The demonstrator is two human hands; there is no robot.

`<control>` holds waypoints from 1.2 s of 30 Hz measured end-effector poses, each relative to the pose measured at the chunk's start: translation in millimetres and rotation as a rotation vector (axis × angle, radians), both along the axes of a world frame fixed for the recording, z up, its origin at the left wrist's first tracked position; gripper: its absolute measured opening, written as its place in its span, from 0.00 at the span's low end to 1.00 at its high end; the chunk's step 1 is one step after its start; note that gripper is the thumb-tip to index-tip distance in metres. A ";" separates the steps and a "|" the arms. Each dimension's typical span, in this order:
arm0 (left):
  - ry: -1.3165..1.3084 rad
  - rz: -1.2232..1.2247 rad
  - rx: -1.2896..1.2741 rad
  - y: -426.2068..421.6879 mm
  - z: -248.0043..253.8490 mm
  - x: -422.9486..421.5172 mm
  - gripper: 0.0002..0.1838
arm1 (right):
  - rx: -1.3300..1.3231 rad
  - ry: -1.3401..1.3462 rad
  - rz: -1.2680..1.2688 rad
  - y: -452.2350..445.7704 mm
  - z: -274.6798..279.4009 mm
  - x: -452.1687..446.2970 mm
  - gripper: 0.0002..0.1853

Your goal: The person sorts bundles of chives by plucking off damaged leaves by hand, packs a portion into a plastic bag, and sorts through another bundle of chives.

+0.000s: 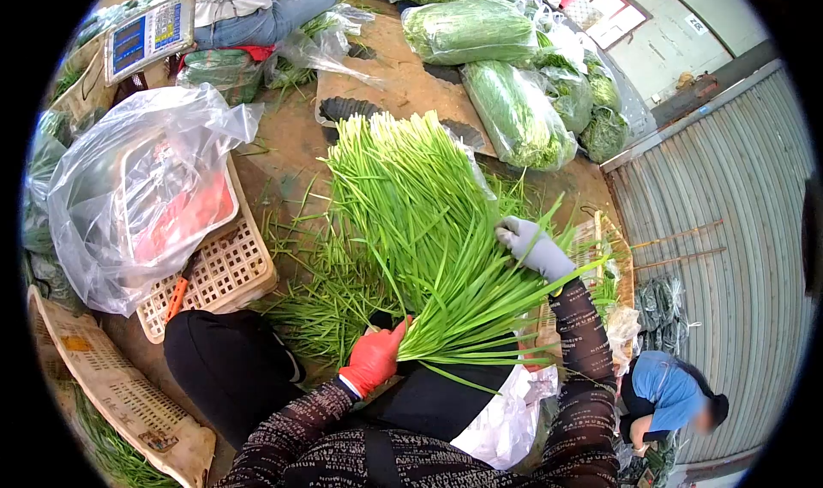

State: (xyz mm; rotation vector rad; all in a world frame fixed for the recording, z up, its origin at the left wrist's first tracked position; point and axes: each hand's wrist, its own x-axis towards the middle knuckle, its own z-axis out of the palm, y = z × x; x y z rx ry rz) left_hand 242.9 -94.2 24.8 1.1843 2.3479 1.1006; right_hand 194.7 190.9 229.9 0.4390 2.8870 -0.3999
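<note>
My left hand [375, 358], in a red glove, is closed round the lower end of a bunch of long green stalks [454, 317] above my lap. My right hand [536, 246], in a grey glove, lies against the leaves at the right side of the large pile of green stalks [411, 197]; its fingers are curled, and what they hold, if anything, is hidden. Pale cut ends of the pile point away from me. Loose stalks [326, 308] lie scattered on the floor to the left of the pile.
A plastic bag [94, 188] covers part of a crate [227, 269], with an orange-handled knife [177, 298] beside it. Bagged greens [519, 115] lie ahead. A scale display [150, 35] stands at upper left near a seated person [249, 17]. Another person [669, 394] bends at lower right.
</note>
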 end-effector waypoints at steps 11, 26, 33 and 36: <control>0.063 0.022 0.056 4.1 -4.4 2.6 0.36 | -0.218 0.403 -0.108 -6.9 -41.2 7.0 0.10; -0.154 0.044 0.093 4.9 -14.6 7.1 0.34 | -0.669 0.465 -0.009 -81.6 110.5 -30.5 0.20; -0.216 0.047 0.175 4.0 -27.3 9.1 0.25 | -0.231 0.071 -0.258 -23.2 61.2 23.9 0.17; -0.153 0.048 0.161 4.7 -27.0 11.9 0.34 | -0.028 -0.357 -0.003 -27.6 19.1 44.2 0.24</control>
